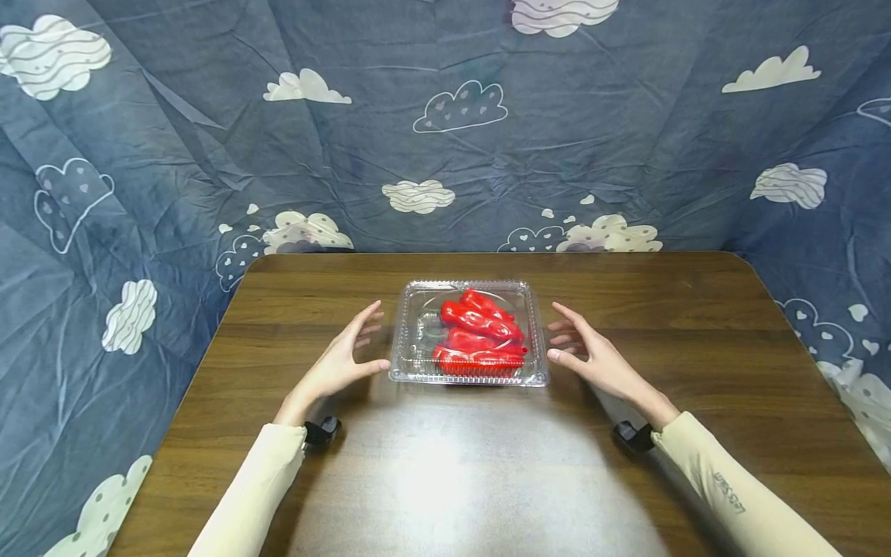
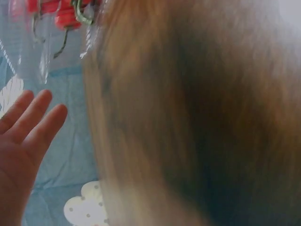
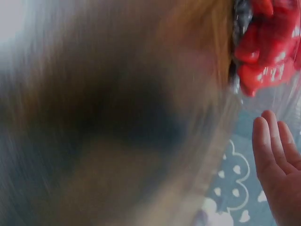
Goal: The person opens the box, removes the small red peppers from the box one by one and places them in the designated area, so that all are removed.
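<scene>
A clear plastic clamshell box (image 1: 411, 309) sits on the wooden table in the head view, its lid down. Several red peppers (image 1: 480, 325) lie inside, and the left wrist view shows their green stems (image 2: 61, 44). My left hand (image 1: 341, 360) is beside the box's left side, fingers spread and relaxed, the thumb tip close to the near left corner; whether it touches cannot be told. My right hand (image 1: 592, 352) is held at the right side, a small gap from the box, with its fingers extended. Neither hand holds anything.
The brown wooden table (image 1: 696, 348) has rounded far corners. Behind it hangs a blue cloth (image 1: 376, 155) printed with white clouds. A bright reflection lies on the tabletop in front of the box. Each wrist wears a black strap device (image 1: 633, 435).
</scene>
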`<move>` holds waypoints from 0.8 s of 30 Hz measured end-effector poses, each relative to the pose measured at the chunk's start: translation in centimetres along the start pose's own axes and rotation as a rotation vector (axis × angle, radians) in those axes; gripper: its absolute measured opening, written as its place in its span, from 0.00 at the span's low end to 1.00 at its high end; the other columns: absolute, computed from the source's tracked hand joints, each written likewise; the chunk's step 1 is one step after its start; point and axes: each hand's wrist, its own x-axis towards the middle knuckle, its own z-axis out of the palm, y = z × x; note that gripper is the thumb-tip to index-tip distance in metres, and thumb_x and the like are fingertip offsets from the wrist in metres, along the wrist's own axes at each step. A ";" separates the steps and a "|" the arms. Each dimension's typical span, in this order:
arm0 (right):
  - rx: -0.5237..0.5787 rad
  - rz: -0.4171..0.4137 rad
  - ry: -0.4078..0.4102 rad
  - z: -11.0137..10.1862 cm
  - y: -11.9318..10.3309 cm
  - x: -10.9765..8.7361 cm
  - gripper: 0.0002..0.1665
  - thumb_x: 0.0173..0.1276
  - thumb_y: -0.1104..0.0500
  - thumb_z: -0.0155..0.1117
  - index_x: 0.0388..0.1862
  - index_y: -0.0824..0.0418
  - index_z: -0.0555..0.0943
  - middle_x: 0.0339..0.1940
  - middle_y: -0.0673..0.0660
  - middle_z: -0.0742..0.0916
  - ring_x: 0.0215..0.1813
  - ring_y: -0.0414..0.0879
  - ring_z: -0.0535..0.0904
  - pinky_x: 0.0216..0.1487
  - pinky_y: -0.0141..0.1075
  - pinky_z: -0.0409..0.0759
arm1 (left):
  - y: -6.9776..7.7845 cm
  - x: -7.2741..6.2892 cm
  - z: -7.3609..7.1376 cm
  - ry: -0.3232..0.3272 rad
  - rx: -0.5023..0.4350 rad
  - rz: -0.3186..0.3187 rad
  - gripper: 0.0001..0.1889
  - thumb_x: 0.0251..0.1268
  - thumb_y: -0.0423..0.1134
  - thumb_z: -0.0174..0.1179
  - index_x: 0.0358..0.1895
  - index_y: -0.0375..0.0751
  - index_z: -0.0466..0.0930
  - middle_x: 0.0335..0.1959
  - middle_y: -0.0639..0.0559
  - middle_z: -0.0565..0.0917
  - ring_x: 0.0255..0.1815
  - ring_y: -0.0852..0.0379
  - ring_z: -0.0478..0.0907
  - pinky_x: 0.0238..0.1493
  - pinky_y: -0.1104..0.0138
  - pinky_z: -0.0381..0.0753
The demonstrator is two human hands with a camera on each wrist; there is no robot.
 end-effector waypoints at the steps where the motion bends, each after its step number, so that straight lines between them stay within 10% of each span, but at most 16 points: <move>1: 0.031 0.006 -0.010 0.3 0.0 -0.1 0.44 0.65 0.68 0.63 0.76 0.63 0.52 0.57 0.71 0.76 0.53 0.63 0.76 0.51 0.42 0.79 | -0.1 0.0 0.2 -0.021 -0.039 -0.011 0.50 0.52 0.27 0.69 0.75 0.37 0.45 0.68 0.29 0.59 0.66 0.33 0.61 0.65 0.44 0.62; 24: 0.355 0.085 -0.071 2.3 0.3 -1.6 0.45 0.65 0.72 0.58 0.75 0.70 0.47 0.60 0.76 0.70 0.54 0.54 0.76 0.51 0.30 0.77 | -1.2 -1.1 2.7 -0.087 -0.411 -0.082 0.53 0.52 0.21 0.66 0.75 0.34 0.36 0.75 0.35 0.48 0.71 0.34 0.52 0.69 0.48 0.56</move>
